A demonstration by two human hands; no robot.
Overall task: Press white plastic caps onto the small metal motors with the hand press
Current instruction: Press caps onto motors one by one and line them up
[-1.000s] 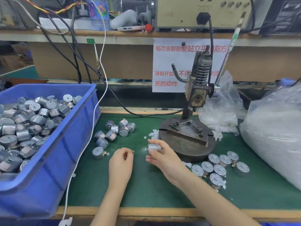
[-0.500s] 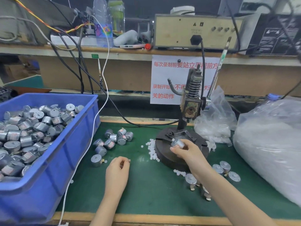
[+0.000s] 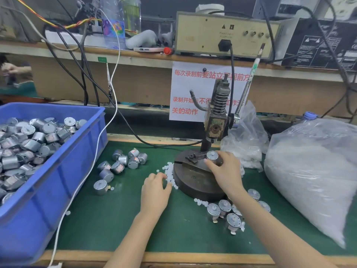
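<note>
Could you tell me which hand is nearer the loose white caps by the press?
Left. The left hand has its fingertips at the white caps; the right hand holds a motor up on the press base.

Small silver metal motors (image 3: pixel 31 145) gleamed smooth in a glossy blue plastic bin (image 3: pixel 67 171). Tiny white plastic caps (image 3: pixel 170 172) looked translucent. The dark round metal press base (image 3: pixel 195 183) was dull and worn; the green bench mat (image 3: pixel 116 219) matt; the clear plastic bag (image 3: pixel 309 171) crinkled.

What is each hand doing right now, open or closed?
Left hand: fingertips at the white caps; whether it pinches one cannot be told.
Right hand: grips a motor on the hand press.
</note>
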